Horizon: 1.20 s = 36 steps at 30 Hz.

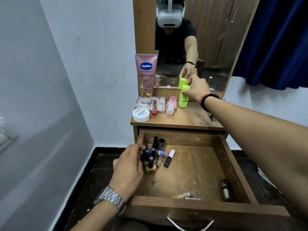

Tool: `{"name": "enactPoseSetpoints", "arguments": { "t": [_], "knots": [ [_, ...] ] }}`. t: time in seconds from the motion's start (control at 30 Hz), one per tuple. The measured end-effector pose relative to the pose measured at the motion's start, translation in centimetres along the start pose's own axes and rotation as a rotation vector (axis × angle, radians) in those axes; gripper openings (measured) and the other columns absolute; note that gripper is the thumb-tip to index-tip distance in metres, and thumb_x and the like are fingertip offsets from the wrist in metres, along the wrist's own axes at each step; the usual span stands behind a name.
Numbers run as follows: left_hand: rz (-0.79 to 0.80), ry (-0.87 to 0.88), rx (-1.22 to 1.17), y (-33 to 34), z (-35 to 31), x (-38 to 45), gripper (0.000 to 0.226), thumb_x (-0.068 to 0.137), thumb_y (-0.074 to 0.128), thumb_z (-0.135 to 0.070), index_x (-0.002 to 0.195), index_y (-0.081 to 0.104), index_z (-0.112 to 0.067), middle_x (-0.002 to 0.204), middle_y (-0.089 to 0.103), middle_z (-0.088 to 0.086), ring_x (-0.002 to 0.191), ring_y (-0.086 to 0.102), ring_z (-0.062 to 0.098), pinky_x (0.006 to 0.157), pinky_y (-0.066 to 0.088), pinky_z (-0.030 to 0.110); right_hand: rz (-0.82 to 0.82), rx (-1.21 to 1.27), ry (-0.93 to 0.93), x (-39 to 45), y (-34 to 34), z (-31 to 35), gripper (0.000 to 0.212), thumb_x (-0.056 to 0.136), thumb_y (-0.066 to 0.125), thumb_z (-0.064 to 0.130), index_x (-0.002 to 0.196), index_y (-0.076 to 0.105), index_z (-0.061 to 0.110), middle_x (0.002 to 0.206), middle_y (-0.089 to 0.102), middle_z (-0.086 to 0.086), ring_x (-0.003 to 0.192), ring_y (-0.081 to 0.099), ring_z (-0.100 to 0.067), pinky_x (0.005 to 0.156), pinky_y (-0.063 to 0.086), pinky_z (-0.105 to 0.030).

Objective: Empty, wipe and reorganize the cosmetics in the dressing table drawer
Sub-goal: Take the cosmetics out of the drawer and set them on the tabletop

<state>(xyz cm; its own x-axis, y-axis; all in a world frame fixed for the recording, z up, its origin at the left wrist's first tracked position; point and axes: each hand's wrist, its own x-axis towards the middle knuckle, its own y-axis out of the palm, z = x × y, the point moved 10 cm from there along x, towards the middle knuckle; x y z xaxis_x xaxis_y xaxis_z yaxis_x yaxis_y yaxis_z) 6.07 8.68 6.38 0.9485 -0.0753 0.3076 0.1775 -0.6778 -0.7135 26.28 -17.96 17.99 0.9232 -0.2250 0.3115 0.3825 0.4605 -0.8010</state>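
The wooden drawer (233, 165) is pulled out below the dressing table top (188, 119). My left hand (128, 165) is closed around a bunch of small nail polish bottles (148, 160) at the drawer's left side. More small bottles (164, 154) lie beside them, one with a white cap (169, 158). A dark bottle (225, 189) lies at the drawer's right wall. My right hand (196, 88) grips a neon green stick bottle (183, 97) standing upright on the table top, near the mirror.
On the top stand a pink Vaseline tube (146, 75), a clear box (150, 104), a red-capped lipstick (154, 106), a white nail polish remover jar (141, 114) and a lying pink bottle (171, 105). The mirror (208, 39) rises behind. Blurred small items (186, 195) lie at the drawer's front.
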Motion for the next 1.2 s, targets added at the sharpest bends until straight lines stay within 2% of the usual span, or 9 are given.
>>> {"name": "enactPoseSetpoints", "arguments": {
  "t": [0.2, 0.33, 0.43, 0.53, 0.7, 0.8, 0.9, 1.03, 1.2],
  "knots": [
    [0.010, -0.007, -0.025, 0.3, 0.3, 0.0, 0.037, 0.087, 0.049, -0.006, 0.115, 0.050, -0.030, 0.103, 0.055, -0.016, 0.100, 0.053, 0.002, 0.090, 0.045, 0.040, -0.005, -0.007, 0.002, 0.5, 1.2, 0.2, 0.041, 0.079, 0.070, 0.023, 0.116, 0.052, 0.017, 0.117, 0.060, -0.010, 0.107, 0.058, -0.032, 0.077, 0.044, -0.032],
    [0.021, -0.019, -0.016, 0.3, 0.3, 0.1, 0.038, 0.086, 0.050, -0.007, 0.117, 0.050, -0.028, 0.103, 0.055, -0.014, 0.100, 0.054, 0.005, 0.090, 0.046, 0.042, -0.036, -0.040, -0.029, -0.6, -0.1, 0.1, 0.069, 0.079, 0.075, 0.030, 0.136, 0.037, 0.018, 0.126, 0.060, -0.010, 0.114, 0.059, -0.032, 0.087, 0.047, -0.039],
    [0.028, -0.023, 0.023, 0.3, 0.2, 0.2, 0.037, 0.086, 0.050, -0.007, 0.118, 0.050, -0.025, 0.106, 0.056, -0.011, 0.101, 0.054, 0.008, 0.090, 0.045, 0.043, -0.038, -0.042, -0.119, -3.2, -1.7, 0.7, 0.069, 0.080, 0.074, 0.032, 0.137, 0.037, 0.018, 0.128, 0.059, -0.007, 0.116, 0.058, -0.027, 0.087, 0.046, -0.037],
    [0.036, -0.019, 0.054, 0.3, -0.1, 0.1, 0.036, 0.084, 0.049, -0.008, 0.116, 0.050, -0.024, 0.106, 0.057, -0.008, 0.100, 0.055, 0.010, 0.090, 0.044, 0.041, 0.106, -0.021, -0.179, -7.6, -1.9, 0.9, 0.056, 0.082, 0.073, 0.026, 0.131, 0.048, 0.016, 0.112, 0.063, -0.003, 0.106, 0.059, -0.021, 0.085, 0.044, -0.030],
    [0.036, -0.001, 0.123, 0.2, -0.7, -0.1, 0.026, 0.081, 0.051, -0.007, 0.102, 0.050, -0.024, 0.103, 0.055, -0.008, 0.096, 0.055, 0.015, 0.079, 0.039, 0.034, 0.578, -0.272, -0.313, -18.3, 0.3, -1.7, 0.019, 0.084, 0.066, 0.017, 0.102, 0.069, 0.021, 0.097, 0.070, 0.002, 0.092, 0.064, -0.014, 0.079, 0.048, -0.023],
    [0.063, 0.026, 0.159, 0.3, -1.4, -0.3, 0.023, 0.080, 0.051, -0.007, 0.094, 0.047, -0.024, 0.099, 0.054, -0.006, 0.094, 0.055, 0.018, 0.082, 0.042, 0.037, 0.755, -0.519, -0.331, -22.7, 1.9, -5.7, 0.017, 0.082, 0.066, 0.020, 0.099, 0.067, 0.020, 0.097, 0.068, 0.002, 0.090, 0.063, -0.015, 0.081, 0.052, -0.029],
    [0.096, 0.052, 0.185, 0.7, -1.9, -0.6, 0.021, 0.079, 0.050, -0.005, 0.092, 0.047, -0.022, 0.096, 0.055, -0.004, 0.090, 0.056, 0.020, 0.083, 0.044, 0.040, 0.920, -0.635, -0.335, -25.4, 4.0, -9.0, 0.025, 0.083, 0.065, 0.018, 0.107, 0.064, 0.024, 0.104, 0.063, 0.004, 0.094, 0.059, -0.015, 0.077, 0.043, -0.023],
    [0.101, 0.052, 0.173, 0.8, -2.3, -0.8, 0.022, 0.079, 0.049, -0.003, 0.086, 0.046, -0.024, 0.089, 0.052, -0.007, 0.082, 0.056, 0.018, 0.080, 0.045, 0.036, 0.939, -0.777, -0.460, -26.5, 5.6, -10.8, 0.018, 0.083, 0.062, 0.018, 0.097, 0.060, 0.030, 0.099, 0.064, 0.006, 0.103, 0.059, -0.019, 0.097, 0.028, -0.033],
    [0.117, 0.055, 0.215, 0.8, -2.4, -0.6, 0.020, 0.082, 0.048, -0.004, 0.086, 0.045, -0.024, 0.090, 0.054, -0.006, 0.085, 0.056, 0.016, 0.082, 0.043, 0.035, 0.955, -0.817, -0.506, -26.4, 5.9, -10.5, 0.023, 0.086, 0.057, 0.013, 0.106, 0.062, 0.024, 0.112, 0.066, 0.001, 0.105, 0.060, -0.024, 0.093, 0.036, -0.030]
  ]
}}
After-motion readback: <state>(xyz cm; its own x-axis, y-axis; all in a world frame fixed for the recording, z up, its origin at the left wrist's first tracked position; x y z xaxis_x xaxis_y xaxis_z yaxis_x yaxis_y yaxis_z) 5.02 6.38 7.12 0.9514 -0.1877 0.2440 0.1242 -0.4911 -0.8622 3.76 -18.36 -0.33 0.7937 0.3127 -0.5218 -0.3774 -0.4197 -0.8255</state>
